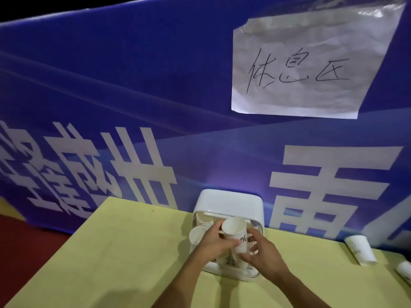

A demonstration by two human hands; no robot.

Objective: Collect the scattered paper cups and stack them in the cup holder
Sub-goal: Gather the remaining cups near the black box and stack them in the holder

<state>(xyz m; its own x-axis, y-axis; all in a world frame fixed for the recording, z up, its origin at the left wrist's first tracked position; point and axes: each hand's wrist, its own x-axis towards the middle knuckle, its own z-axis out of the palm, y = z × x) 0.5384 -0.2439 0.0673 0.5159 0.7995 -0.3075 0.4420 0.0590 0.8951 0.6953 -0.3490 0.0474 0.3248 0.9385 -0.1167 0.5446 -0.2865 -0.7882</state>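
Observation:
A white cup holder (229, 202) with a clear front stands on the yellow table (124, 252) against the banner. Both hands meet in front of it. My left hand (213, 245) grips a white paper cup (235, 230) by its side, mouth up and tilted toward me. My right hand (264, 256) touches the same cup's lower part with its fingertips. Another cup (196, 234) pokes out to the left of my left hand, mouth facing me. Stacked cups (203, 220) show inside the holder. A cup (361, 252) stands upside down at the right.
A blue banner (155, 107) with large white characters rises right behind the table. A handwritten paper sign (300, 70) is taped on it. Part of one more cup (404, 271) lies at the right edge. Red floor (29, 238) lies left of the table.

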